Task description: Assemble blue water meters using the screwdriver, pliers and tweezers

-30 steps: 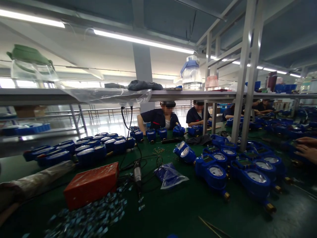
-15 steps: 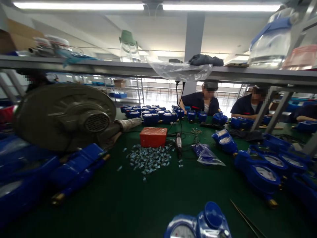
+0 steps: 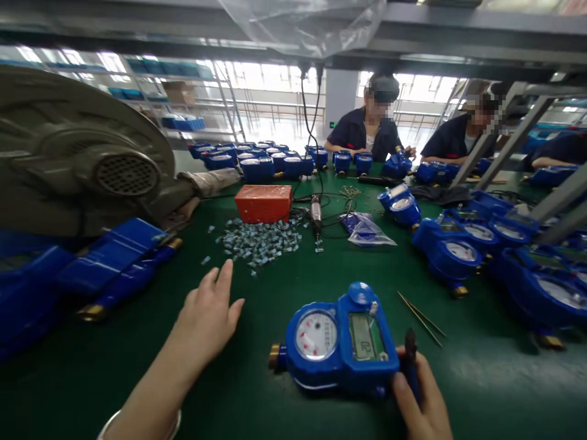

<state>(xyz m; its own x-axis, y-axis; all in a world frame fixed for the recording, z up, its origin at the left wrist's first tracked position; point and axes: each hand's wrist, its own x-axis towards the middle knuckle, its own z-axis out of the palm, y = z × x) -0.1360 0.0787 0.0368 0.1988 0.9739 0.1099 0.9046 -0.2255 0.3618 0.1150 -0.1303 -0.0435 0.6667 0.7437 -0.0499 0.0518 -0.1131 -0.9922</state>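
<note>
My left hand (image 3: 208, 311) is stretched over the green tabletop with its fingers apart, just short of a pile of small pale-blue pieces (image 3: 262, 241). Nothing is in it. At the lower right, my right hand (image 3: 424, 397) is closed around pliers (image 3: 411, 366) with dark jaws pointing up and blue handles. Its fingers are at the right edge of a blue water meter (image 3: 316, 342), which lies face up with a round dial, a small display and a raised round cap. Brass tweezers (image 3: 419, 318) lie beyond that hand.
An orange-red box (image 3: 263, 203) stands behind the pile, beside a corded power tool (image 3: 316, 215) and a plastic bag (image 3: 368, 229). Blue meters (image 3: 458, 252) crowd the right; more blue parts (image 3: 114, 256) and a large blower (image 3: 92, 146) fill the left. Co-workers (image 3: 367, 128) sit opposite.
The view has tilted down, bringing the near water meter fully into sight. Both my hands have come into view, the left near the pile and the right at the meter with pliers.
</note>
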